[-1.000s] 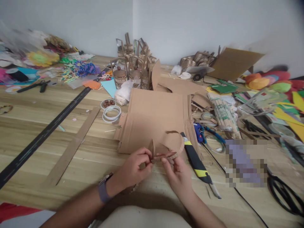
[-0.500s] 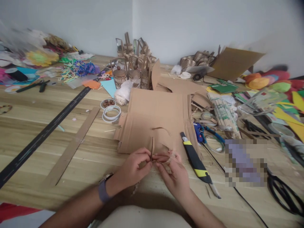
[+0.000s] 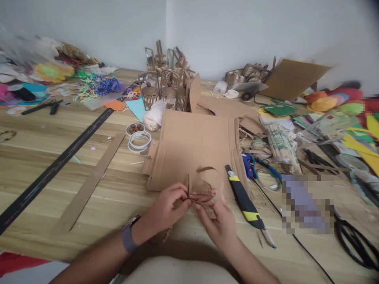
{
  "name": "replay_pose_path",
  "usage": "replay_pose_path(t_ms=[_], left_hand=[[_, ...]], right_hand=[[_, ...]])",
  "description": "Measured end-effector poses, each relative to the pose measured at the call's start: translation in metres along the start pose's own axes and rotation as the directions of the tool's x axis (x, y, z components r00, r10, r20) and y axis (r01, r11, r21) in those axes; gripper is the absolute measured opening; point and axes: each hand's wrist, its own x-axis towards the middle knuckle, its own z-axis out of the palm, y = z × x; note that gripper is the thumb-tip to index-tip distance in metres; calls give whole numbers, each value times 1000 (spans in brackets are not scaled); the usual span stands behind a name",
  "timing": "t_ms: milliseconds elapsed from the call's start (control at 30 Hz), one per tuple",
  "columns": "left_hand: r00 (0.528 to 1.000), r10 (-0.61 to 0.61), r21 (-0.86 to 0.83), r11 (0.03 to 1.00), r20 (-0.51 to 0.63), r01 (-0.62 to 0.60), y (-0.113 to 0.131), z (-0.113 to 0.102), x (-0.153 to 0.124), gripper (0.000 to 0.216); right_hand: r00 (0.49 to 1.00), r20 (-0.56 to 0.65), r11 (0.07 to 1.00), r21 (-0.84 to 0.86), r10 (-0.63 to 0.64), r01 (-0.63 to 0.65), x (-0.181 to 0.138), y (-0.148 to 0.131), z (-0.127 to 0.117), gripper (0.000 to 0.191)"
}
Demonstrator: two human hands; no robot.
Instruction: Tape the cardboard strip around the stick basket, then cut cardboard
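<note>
Just over the near edge of a flat cardboard sheet point(image 3: 192, 146), my two hands meet at a small cardboard piece point(image 3: 190, 184) seen nearly edge-on. My left hand point(image 3: 168, 207), a watch on its wrist, pinches this piece between thumb and fingers. My right hand point(image 3: 220, 221) is closed on the same piece from the other side, with thin torn paper point(image 3: 207, 183) by its fingers. A curled brown strip point(image 3: 208, 169) rises beyond the fingertips. To the right of my right hand lies a black and yellow utility knife point(image 3: 244, 199).
Black-handled scissors point(image 3: 353, 240) and a blue glue gun point(image 3: 248, 165) lie to the right. White tape rolls point(image 3: 139, 141), a cardboard strip point(image 3: 94, 177) and a long black strip point(image 3: 59, 167) are on the left. Small woven baskets point(image 3: 150, 94) stand at the back.
The curled strip beyond my fingers has shifted right and bends more. My right fingers have moved slightly; both hands stay at the cardboard piece.
</note>
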Motion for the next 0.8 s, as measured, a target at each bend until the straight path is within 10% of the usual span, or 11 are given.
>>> replay_pose_path(t_ms=[567,800], left_hand=[[996,79,-86,993,43,-75,-1,-2,-2,19],[999,0,-35,999,53,2,0,0,-2,18]], right_hand=[[955,35,872,399,295,-284,3,0,0,14],[995,-16,986,131,103,-100,1,-4,-2,11]])
